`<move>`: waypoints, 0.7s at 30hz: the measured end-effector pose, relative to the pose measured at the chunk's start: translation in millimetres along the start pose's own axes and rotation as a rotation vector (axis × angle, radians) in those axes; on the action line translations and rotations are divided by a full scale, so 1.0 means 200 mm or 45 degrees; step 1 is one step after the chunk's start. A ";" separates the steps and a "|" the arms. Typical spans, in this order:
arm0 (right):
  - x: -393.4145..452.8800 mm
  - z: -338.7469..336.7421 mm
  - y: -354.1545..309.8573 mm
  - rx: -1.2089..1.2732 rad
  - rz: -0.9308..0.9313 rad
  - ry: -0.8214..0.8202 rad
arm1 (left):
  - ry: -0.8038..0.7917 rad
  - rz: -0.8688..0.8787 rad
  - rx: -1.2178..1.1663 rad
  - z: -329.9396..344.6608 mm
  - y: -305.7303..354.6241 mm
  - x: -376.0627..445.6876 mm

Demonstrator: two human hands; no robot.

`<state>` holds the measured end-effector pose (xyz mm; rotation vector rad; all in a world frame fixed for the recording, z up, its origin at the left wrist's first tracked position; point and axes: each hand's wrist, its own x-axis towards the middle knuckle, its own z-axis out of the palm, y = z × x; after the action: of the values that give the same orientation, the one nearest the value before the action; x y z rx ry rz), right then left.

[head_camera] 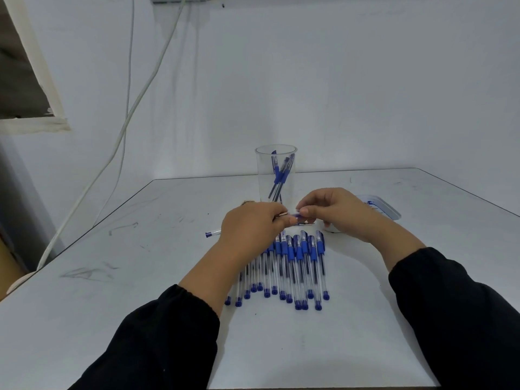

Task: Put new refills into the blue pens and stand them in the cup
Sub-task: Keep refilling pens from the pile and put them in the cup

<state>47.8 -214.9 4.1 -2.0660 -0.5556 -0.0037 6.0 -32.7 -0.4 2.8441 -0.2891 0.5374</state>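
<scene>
Pens with blue caps and clear barrels lie side by side in a row on the white desk, caps pointing away from us, right below our hands. From the head camera we see our left hand curled, its thumb and fingers pinching one end of a small clear-and-blue pen part held level above the row; our right hand pinches the other end with thumb and fingertips, the remaining fingers bent. We cannot tell whether the part is a barrel, a cap or a refill. Behind the hands stands a clear cup, upright, with a few blue pens leaning inside it. A single pen piece lies apart on the desk to the left of our left hand. A pale tub sits partly hidden behind our right hand. Both forearms wear black sleeves.
</scene>
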 end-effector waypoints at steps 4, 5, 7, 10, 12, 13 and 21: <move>0.03 0.01 0.07 -0.245 0.114 0.054 | 0.017 -0.061 0.003 0.00 -0.03 0.00; 0.04 0.02 0.09 -0.281 0.136 0.039 | 0.029 -0.074 -0.012 0.00 -0.04 0.00; 0.05 0.03 0.11 -0.342 0.161 0.021 | 0.044 -0.087 -0.023 -0.01 -0.05 0.00; 0.06 0.04 0.12 -0.415 0.168 0.009 | 0.047 -0.091 -0.015 0.00 -0.05 0.00; 0.06 0.05 0.11 -0.428 0.168 0.003 | 0.045 -0.088 -0.009 0.00 -0.05 0.00; 0.06 0.05 0.11 -0.423 0.167 -0.001 | 0.045 -0.085 -0.008 0.00 -0.04 0.00; 0.05 0.03 0.11 -0.845 0.011 0.145 | 0.027 -0.069 -0.004 -0.01 -0.03 0.00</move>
<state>64.4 -216.0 -13.7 -2.6887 -0.5168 -0.3396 6.8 -25.8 -0.6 2.8327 -0.2087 0.5552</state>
